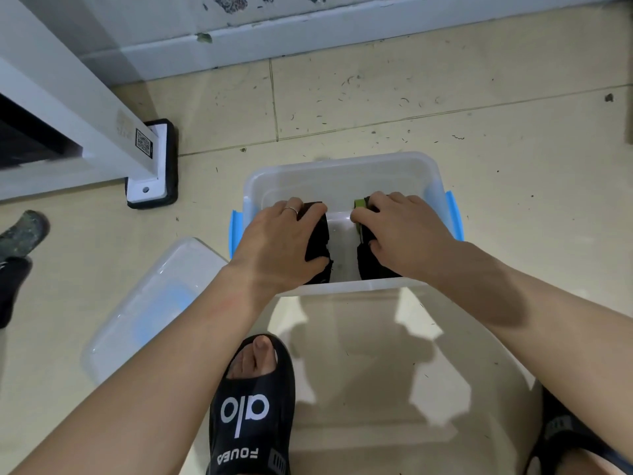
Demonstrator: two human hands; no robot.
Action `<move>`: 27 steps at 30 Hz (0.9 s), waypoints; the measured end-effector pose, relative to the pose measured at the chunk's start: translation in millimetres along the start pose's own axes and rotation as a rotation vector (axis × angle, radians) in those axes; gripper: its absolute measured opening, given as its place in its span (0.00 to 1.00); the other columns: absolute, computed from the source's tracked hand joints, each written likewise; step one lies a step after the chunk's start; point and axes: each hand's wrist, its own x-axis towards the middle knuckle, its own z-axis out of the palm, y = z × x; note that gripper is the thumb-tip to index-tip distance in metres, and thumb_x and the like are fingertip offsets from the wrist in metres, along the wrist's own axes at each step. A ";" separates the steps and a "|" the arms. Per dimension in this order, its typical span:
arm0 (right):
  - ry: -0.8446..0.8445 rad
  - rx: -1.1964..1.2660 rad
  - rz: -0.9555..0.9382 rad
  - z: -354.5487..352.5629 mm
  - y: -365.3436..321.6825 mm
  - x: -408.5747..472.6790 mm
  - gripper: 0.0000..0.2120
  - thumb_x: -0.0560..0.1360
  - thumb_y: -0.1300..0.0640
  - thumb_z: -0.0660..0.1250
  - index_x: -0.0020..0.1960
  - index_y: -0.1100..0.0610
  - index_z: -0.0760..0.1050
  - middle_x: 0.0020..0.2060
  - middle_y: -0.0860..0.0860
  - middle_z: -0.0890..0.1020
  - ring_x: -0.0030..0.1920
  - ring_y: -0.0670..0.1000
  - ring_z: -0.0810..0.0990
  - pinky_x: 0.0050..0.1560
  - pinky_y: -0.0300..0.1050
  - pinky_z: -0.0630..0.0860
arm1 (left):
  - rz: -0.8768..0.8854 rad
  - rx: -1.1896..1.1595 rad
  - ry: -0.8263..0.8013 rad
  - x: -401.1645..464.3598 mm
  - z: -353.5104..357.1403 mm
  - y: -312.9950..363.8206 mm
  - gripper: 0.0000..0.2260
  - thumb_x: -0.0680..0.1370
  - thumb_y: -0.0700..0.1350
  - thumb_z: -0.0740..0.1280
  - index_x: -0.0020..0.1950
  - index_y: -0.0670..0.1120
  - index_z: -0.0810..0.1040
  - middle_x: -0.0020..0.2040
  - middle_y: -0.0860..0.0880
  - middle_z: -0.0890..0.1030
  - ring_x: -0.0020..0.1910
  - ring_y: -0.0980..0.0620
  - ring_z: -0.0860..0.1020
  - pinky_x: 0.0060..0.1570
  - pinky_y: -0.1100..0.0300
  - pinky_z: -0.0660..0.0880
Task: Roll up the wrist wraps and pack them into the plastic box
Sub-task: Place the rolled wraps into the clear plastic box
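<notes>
A clear plastic box [342, 166] with blue side latches stands on the tiled floor ahead of me. Both hands reach down inside it. My left hand [277, 241] grips a rolled black wrist wrap [320, 234] at the box's left half. My right hand [404, 234] grips a second rolled black wrist wrap [368, 260] with a green patch at its far end, in the right half. A strip of bare box bottom shows between the two rolls. Most of each roll is hidden under my fingers.
The box's clear lid [144, 310] with a blue patch lies on the floor to the left. A white frame post on a black foot [154, 166] stands at the far left. My sandalled foot [253, 406] is in front of the box. Another person's shoe [24, 234] shows at the left edge.
</notes>
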 end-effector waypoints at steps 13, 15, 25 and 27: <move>-0.027 -0.070 -0.042 9.2 -1.1 6.2 0.16 0.73 0.47 0.66 0.58 0.53 0.75 0.56 0.50 0.76 0.59 0.57 0.74 0.62 0.53 0.63 | -0.014 0.253 -0.038 27.3 8.5 33.7 0.18 0.75 0.56 0.68 0.60 0.47 0.74 0.60 0.48 0.76 0.59 0.45 0.73 0.64 0.50 0.65; -0.033 -0.083 -0.015 9.2 0.8 6.1 0.12 0.75 0.48 0.64 0.54 0.53 0.75 0.52 0.49 0.76 0.55 0.55 0.74 0.59 0.50 0.62 | -0.052 0.266 -0.073 28.9 8.4 34.7 0.16 0.75 0.53 0.69 0.60 0.46 0.75 0.60 0.48 0.75 0.58 0.46 0.74 0.60 0.52 0.67; -0.098 -0.154 0.047 6.9 -7.6 7.4 0.23 0.74 0.36 0.65 0.58 0.53 0.76 0.57 0.52 0.75 0.60 0.58 0.73 0.72 0.60 0.59 | -0.116 0.204 -0.056 26.0 11.6 30.0 0.20 0.76 0.56 0.69 0.62 0.46 0.74 0.60 0.47 0.74 0.59 0.45 0.74 0.54 0.55 0.67; -0.097 -0.143 0.074 7.0 -7.6 7.0 0.21 0.74 0.39 0.65 0.58 0.53 0.75 0.57 0.52 0.75 0.60 0.57 0.73 0.70 0.58 0.61 | -0.122 0.193 -0.032 24.1 13.6 26.9 0.17 0.76 0.52 0.69 0.62 0.46 0.74 0.60 0.47 0.74 0.58 0.46 0.75 0.50 0.56 0.64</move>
